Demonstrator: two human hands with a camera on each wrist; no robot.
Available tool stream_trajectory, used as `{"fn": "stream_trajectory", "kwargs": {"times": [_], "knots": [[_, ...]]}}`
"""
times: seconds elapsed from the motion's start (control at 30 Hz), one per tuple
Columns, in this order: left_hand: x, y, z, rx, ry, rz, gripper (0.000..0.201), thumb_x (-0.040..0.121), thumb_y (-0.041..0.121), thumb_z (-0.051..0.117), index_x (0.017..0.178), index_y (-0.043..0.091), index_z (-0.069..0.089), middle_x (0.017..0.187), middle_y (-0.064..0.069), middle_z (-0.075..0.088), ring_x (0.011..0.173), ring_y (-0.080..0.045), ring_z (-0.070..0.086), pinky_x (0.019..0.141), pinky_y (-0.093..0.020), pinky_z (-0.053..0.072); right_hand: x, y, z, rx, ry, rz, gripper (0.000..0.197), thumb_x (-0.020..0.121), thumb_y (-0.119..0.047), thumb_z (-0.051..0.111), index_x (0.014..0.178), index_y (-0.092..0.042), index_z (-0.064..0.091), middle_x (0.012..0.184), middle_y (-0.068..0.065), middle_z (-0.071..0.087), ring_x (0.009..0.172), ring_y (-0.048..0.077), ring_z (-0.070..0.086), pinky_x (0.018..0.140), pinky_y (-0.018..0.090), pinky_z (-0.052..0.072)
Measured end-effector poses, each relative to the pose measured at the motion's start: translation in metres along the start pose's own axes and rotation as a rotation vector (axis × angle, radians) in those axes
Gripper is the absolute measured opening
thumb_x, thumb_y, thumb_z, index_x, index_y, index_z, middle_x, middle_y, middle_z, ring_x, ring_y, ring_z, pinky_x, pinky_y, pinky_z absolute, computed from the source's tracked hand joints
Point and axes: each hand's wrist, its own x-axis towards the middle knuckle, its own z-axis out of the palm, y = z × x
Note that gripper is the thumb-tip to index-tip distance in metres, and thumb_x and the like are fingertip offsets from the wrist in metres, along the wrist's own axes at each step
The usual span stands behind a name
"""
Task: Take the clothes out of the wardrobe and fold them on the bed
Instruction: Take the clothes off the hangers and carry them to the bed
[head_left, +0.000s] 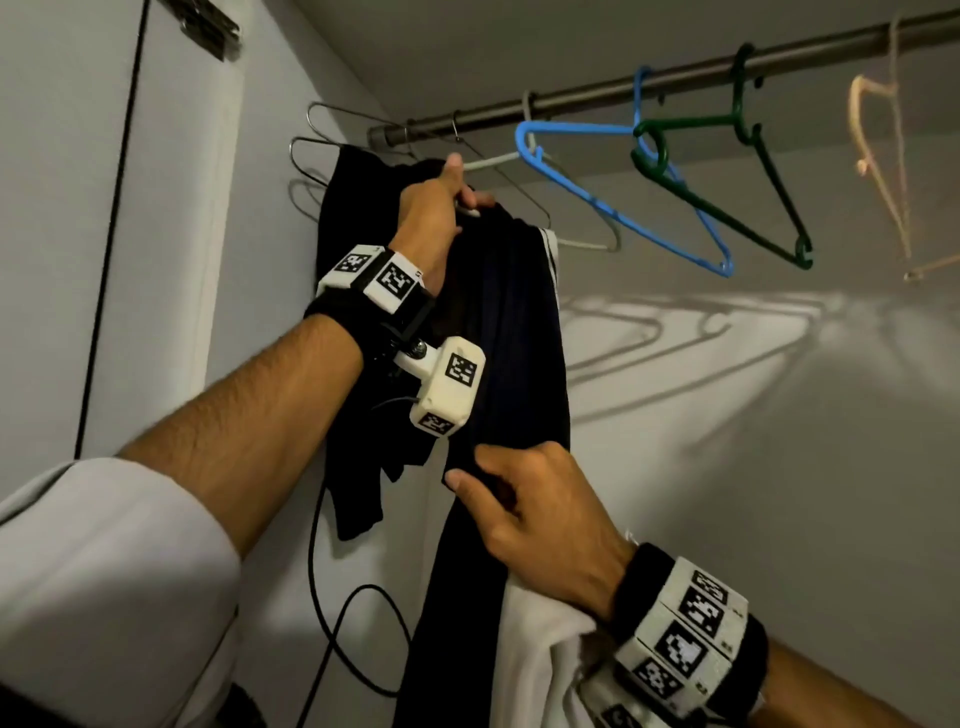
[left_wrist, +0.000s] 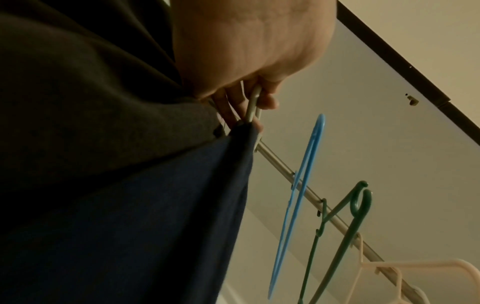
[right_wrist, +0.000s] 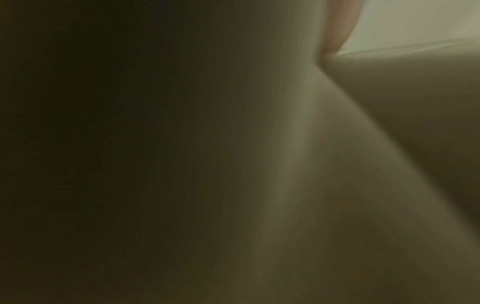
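A dark navy garment (head_left: 514, 332) hangs from a pale hanger (head_left: 587, 241) on the wardrobe rail (head_left: 613, 93). My left hand (head_left: 441, 208) reaches up and grips the hanger's neck; the left wrist view shows my fingers (left_wrist: 233, 102) curled round the pale hanger (left_wrist: 253, 102) above the navy cloth (left_wrist: 155, 205). Lower down, my right hand (head_left: 519, 499) pinches a fold of the same garment. White cloth (head_left: 540, 649) drapes under my right wrist. The right wrist view is blurred and filled by pale cloth (right_wrist: 311, 164).
Another black garment (head_left: 358, 467) hangs at the left by the wardrobe side wall (head_left: 249, 208). Empty wire hangers (head_left: 311, 150), a blue hanger (head_left: 623, 208), a green hanger (head_left: 727, 192) and a beige hanger (head_left: 878, 171) hang on the rail. A black cable (head_left: 332, 623) dangles below.
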Motion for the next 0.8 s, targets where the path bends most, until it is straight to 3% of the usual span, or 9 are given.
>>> {"fn": "stream_trajectory", "kwargs": {"times": [0.1,0.23,0.3,0.4,0.47,0.53,0.6,0.7,0.8], "knots": [[-0.002,-0.001,0.0,-0.031,-0.025,-0.038,0.054,0.11,0.028,0.04,0.06,0.007,0.045,0.086,-0.016,0.068,0.055,-0.009,0.066,0.051,-0.016,0.049,-0.013,-0.008,-0.001,-0.021,-0.095,-0.035,0.047,0.101,-0.036,0.059,0.062,-0.02,0.039,0.049,-0.006,0.039,0.045,0.017,0.041,0.048,0.026,0.029],[-0.003,-0.002,0.004,-0.045,-0.058,-0.091,0.055,0.11,0.029,0.041,0.06,0.006,0.047,0.088,-0.017,0.069,0.066,-0.017,0.067,0.066,-0.024,0.057,-0.013,-0.004,-0.019,-0.029,-0.088,-0.007,0.051,0.1,-0.04,0.06,0.057,-0.021,0.038,0.047,-0.005,0.037,0.045,0.018,0.041,0.049,0.028,0.03],[-0.002,0.0,0.007,-0.076,-0.049,-0.103,0.055,0.109,0.028,0.042,0.059,0.006,0.048,0.084,-0.018,0.068,0.067,-0.02,0.067,0.068,-0.026,0.057,0.002,0.004,-0.032,0.068,0.022,0.095,0.048,0.097,-0.05,0.061,0.06,-0.021,0.049,0.047,-0.006,0.044,0.045,0.013,0.043,0.051,0.03,0.034],[-0.004,-0.001,0.009,-0.116,-0.029,-0.108,0.053,0.109,0.026,0.042,0.061,0.005,0.047,0.084,-0.02,0.067,0.065,-0.021,0.066,0.055,-0.021,0.055,0.052,0.017,-0.055,0.162,0.246,0.304,0.047,0.089,-0.067,0.064,0.078,-0.021,0.061,0.057,-0.009,0.057,0.054,0.009,0.052,0.058,0.033,0.041],[-0.005,-0.003,0.009,-0.093,-0.025,-0.11,0.051,0.109,0.026,0.043,0.063,0.005,0.047,0.09,-0.021,0.068,0.071,-0.023,0.067,0.055,-0.022,0.055,0.092,0.024,-0.068,0.09,0.254,0.409,0.053,0.085,-0.077,0.06,0.091,-0.024,0.062,0.074,-0.008,0.066,0.072,0.015,0.062,0.067,0.035,0.047],[-0.005,-0.004,0.011,-0.039,-0.023,-0.12,0.05,0.108,0.028,0.044,0.063,0.007,0.049,0.095,-0.019,0.071,0.08,-0.024,0.069,0.063,-0.025,0.056,0.124,0.028,-0.075,0.022,0.218,0.456,0.061,0.084,-0.08,0.057,0.096,-0.021,0.063,0.083,-0.005,0.067,0.08,0.018,0.062,0.067,0.035,0.045],[-0.006,-0.003,0.012,-0.018,-0.016,-0.123,0.051,0.108,0.03,0.044,0.063,0.008,0.049,0.095,-0.018,0.072,0.08,-0.023,0.07,0.065,-0.026,0.056,0.146,0.031,-0.071,-0.018,0.191,0.449,0.058,0.09,-0.074,0.056,0.094,-0.016,0.064,0.081,-0.002,0.066,0.077,0.02,0.06,0.062,0.034,0.041],[-0.009,0.0,0.014,-0.004,-0.011,-0.13,0.051,0.109,0.03,0.043,0.063,0.007,0.049,0.089,-0.016,0.071,0.072,-0.02,0.069,0.061,-0.025,0.056,0.153,0.037,-0.056,-0.08,0.197,0.371,0.039,0.1,-0.044,0.057,0.077,-0.013,0.058,0.071,0.003,0.061,0.077,0.032,0.061,0.063,0.033,0.033],[-0.01,0.0,0.014,0.003,0.009,-0.147,0.052,0.109,0.03,0.042,0.064,0.006,0.052,0.088,-0.015,0.07,0.068,-0.019,0.068,0.058,-0.024,0.055,0.139,0.033,-0.041,-0.094,0.225,0.285,0.041,0.1,-0.032,0.055,0.063,-0.016,0.048,0.064,0.003,0.057,0.07,0.031,0.057,0.063,0.031,0.032]]}}
